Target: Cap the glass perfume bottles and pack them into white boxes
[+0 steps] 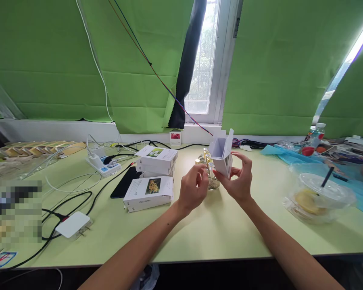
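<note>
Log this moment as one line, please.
Right grip: holds open white box | Left grip: close to gold-capped bottles, hold unclear | Table, left side: printed white boxes

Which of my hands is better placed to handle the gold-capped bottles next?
Probably your left hand: it's close against the gold-capped bottles, while your right hand holds the open white box.

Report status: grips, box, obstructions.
Right grip: holding box, flaps open. Left grip: by vials, contact unclear. Obstructions: left grip and box partly hide vials.
</note>
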{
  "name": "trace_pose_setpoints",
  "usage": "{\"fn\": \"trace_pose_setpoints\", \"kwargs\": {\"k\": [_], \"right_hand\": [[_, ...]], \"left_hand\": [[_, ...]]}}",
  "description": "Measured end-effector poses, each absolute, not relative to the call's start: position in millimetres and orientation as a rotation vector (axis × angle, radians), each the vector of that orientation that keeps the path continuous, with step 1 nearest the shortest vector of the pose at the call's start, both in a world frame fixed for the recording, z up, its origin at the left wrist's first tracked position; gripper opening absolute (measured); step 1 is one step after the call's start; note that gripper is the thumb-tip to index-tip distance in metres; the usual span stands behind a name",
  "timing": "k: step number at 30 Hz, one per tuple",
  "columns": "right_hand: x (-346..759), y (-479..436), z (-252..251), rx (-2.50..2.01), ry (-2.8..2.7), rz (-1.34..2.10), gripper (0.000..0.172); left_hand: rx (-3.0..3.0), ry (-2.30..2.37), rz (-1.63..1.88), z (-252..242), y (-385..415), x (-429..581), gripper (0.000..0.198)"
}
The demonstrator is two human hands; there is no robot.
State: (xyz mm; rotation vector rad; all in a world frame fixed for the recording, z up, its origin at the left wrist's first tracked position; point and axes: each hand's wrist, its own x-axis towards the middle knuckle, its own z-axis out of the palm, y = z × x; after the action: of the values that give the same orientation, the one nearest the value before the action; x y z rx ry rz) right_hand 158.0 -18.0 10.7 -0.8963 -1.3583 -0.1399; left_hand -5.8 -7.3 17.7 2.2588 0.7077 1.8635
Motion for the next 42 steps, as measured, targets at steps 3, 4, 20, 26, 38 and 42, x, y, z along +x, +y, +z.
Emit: {"fn": "trace_pose_setpoints", "kwargs": {"k": [3, 4, 20, 26, 38, 42], "right_hand": [[154, -20, 10, -0.9, -1.398, -0.103, 0.072], [152, -21, 10, -0.892, -1.408, -0.099, 0.072], [142, -26, 9, -0.83, -1.507, -0.092, 0.07], [140, -27, 9, -0.849, -1.5, -0.105, 0.07], [133, -35, 9, -0.88, -1.552, -0.129, 0.069], [131, -37, 8, -0.83, -1.55, -0.093, 0.067]], "left_hand": [[2.149, 0.677, 1.972, 21, -5, -9, 0.024], [2.129, 0.651, 2.003, 21, -4, -10, 0.03], [2.243, 0.548, 2.011, 20, -6, -17, 0.028], [2.036, 0.527, 2.001, 19, -3, -17, 0.032], [2.127, 0.649, 2.22, 25, -7, -18, 0.037], [2.226, 0.717, 2.324, 30, -10, -15, 0.018]]}}
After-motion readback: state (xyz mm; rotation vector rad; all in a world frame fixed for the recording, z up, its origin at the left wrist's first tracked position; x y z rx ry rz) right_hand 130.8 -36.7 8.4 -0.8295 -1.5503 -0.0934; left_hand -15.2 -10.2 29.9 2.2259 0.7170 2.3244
